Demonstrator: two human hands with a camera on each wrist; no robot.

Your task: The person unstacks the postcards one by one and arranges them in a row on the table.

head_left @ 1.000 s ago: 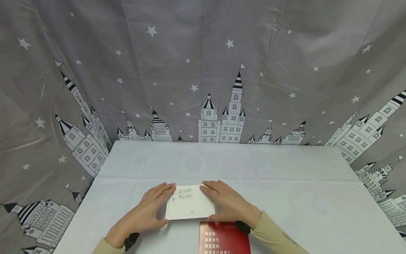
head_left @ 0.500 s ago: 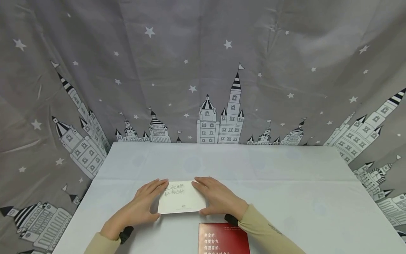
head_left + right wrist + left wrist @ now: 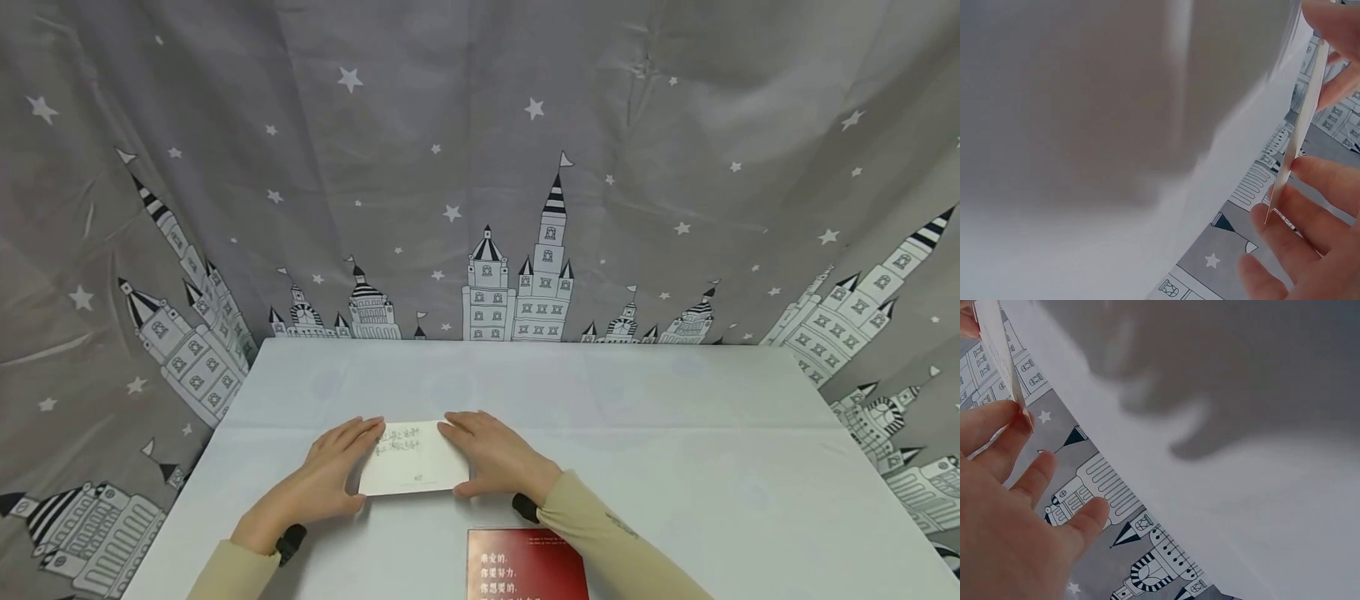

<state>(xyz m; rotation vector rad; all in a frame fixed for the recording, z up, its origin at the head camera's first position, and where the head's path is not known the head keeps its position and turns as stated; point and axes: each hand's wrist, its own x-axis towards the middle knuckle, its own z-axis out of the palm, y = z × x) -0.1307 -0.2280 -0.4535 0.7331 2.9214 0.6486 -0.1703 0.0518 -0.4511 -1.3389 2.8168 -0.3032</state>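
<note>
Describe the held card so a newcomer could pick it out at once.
Start at the white table; over it, the left hand and right hand hold a cream card. Unlike the red card nearer the viewer, it bears grey handwriting.

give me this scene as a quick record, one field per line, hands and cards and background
left hand: grips the left end of the white card
right hand: grips its right end
card position: raised off the table
card markings: handwriting near the top
other item: red card or booklet with white print, nearer the person, partly out of view
background: grey curtain with stars and castles
</note>
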